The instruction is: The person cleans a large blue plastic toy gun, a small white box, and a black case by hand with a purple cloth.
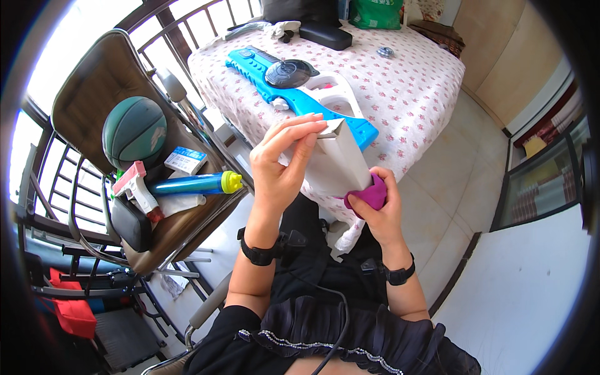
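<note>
A white cardboard box [338, 164] is held up in front of me, over the near edge of the table. At its upper end are the fingertips of my left hand [286, 157], thumb and fingers pinched at the flap. My right hand [382, 206] grips a purple cloth [368, 196] against the box's lower right corner. Just beyond the box, a blue and white toy gun [300, 99] with a dark round part lies on the flowered tablecloth [403, 112].
A brown chair [187, 215] at the left holds a basketball [134, 132], a pink and white toy pistol [139, 190], a small box [185, 161] and a blue bottle [192, 183]. Farther back on the table are a black case [325, 36], a small round object [385, 52] and a green bag [375, 14].
</note>
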{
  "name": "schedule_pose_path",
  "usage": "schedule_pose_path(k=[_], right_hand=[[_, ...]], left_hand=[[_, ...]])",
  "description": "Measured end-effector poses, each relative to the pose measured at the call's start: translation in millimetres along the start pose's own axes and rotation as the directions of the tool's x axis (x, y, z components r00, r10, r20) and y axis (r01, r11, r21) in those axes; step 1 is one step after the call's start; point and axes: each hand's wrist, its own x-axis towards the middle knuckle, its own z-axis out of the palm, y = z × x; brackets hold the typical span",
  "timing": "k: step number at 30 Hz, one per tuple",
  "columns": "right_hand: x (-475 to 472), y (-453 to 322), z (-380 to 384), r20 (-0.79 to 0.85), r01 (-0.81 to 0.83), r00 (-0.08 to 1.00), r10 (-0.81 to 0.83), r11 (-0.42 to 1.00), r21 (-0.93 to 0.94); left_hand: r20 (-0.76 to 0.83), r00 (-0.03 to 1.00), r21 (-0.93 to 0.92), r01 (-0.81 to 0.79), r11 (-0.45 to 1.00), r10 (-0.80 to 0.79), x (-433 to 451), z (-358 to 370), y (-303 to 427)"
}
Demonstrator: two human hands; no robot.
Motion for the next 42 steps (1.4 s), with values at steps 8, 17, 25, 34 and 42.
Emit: schedule_pose_path(k=[8,17,25,34,42], right_hand=[[-1.9,0.9,-0.3,-0.019,-0.014,1.0,0.015,1.0,0.013],[-4.0,1.4,-2.0,-0.011,-0.02,1.0,0.021,1.0,0.015],[-5.4,0.6,1.3,-0.012,-0.034,0.999,0.035,0.999,0.027],[-9.9,10.5,-0.7,-0.123,-0.002,0.992,0.004,1.0,0.01],[-3.5,5.7,15.7,-0.231,0.132,0.949,-0.215,0.935,-0.33]], left_hand=[[0.014,0.998,-0.018,0.063,0.998,-0.063,-3.1,-3.5,0.5],[0.033,0.993,-0.113,0.118,0.987,-0.115,-5.9,-10.0,-1.8],[0.004,0.996,-0.039,0.086,0.996,-0.086,-6.3,-7.1,5.0],[-0.046,0.987,0.017,-0.154,0.988,0.154,-11.0,3.8,-1.5],[-0.043,0.999,0.127,-0.014,0.992,0.02,-24.1,2.6,-2.2]])
